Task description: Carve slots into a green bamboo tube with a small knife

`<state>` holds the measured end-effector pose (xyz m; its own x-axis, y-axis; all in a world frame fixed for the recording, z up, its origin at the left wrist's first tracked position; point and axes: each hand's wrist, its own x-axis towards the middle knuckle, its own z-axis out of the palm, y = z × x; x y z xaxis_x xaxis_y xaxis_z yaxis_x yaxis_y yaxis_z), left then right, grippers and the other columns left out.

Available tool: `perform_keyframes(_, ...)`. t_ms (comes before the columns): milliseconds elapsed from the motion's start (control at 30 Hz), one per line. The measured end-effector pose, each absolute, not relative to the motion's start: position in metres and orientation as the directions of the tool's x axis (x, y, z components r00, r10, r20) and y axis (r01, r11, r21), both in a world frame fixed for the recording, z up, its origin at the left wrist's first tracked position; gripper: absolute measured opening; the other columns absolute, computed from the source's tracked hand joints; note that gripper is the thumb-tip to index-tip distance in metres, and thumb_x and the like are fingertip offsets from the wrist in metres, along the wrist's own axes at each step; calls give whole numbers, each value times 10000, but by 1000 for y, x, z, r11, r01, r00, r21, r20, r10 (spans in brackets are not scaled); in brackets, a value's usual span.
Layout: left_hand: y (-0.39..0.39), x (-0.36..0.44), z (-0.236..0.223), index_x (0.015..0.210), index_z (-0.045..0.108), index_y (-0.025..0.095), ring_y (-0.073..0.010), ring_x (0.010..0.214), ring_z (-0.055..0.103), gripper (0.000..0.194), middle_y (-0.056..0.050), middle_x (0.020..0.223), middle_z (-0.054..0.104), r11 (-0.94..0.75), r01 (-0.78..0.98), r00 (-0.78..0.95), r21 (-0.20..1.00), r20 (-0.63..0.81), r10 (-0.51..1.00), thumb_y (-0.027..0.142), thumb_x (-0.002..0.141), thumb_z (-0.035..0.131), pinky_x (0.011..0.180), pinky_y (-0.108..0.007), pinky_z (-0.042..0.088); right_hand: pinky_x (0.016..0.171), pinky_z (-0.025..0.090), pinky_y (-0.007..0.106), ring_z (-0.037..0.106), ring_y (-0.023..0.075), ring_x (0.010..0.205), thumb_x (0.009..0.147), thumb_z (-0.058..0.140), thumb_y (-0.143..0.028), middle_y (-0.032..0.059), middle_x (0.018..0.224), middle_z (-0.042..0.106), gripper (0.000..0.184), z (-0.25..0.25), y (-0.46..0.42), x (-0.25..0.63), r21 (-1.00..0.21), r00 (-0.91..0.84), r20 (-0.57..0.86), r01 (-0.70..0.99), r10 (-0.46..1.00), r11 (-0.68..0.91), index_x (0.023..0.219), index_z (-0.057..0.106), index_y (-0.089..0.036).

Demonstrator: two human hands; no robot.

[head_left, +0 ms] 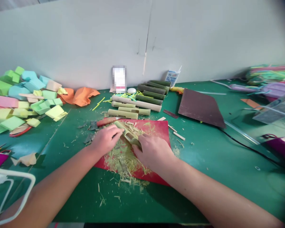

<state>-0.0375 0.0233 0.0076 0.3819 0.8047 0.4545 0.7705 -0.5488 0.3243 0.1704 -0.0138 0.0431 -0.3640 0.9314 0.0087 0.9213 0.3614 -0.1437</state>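
A notched bamboo tube point(130, 136) lies slantwise above a red sheet point(156, 128) strewn with shavings and pale dust. My right hand point(155, 150) is closed around the tube's near end. Beside its far part, my left hand point(106, 139) is closed, with its fingertips touching the tube. Whatever those fingers may pinch is hidden. Just beyond my left hand lies a tool with a reddish-brown handle point(106, 121). Curly shavings point(133, 127) sit close to the tube, and more are scattered in front of it.
Behind the sheet lie several bamboo tubes point(148, 104). A phone point(119, 79) leans on the wall beside a small carton point(173, 77). Coloured paper boxes point(26, 95) crowd the left. On the right are a dark brown board point(200, 107), a black cord point(247, 145) and a purple device point(281, 148).
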Motion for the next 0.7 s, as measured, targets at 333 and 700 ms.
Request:
perform_keyframes(333,23,-37,6,930,668,174,-174,851,625,200,-66,894,666,-536,785,336,312,512,791,243,874,488,794,-295,488,527,372,280,613,203,689,868,381,-369,66,801,624,291,45,-15,169,-121,-374,-15,921,927,369,823,597,-179)
perform_keyframes(700,27,-35,7,949,668,179,-174,850,626,204,-65,892,666,-547,785,365,291,497,787,239,873,489,789,-298,496,581,393,295,614,202,745,859,409,-344,68,863,614,232,44,-12,170,-134,-403,-41,909,914,394,865,562,-169)
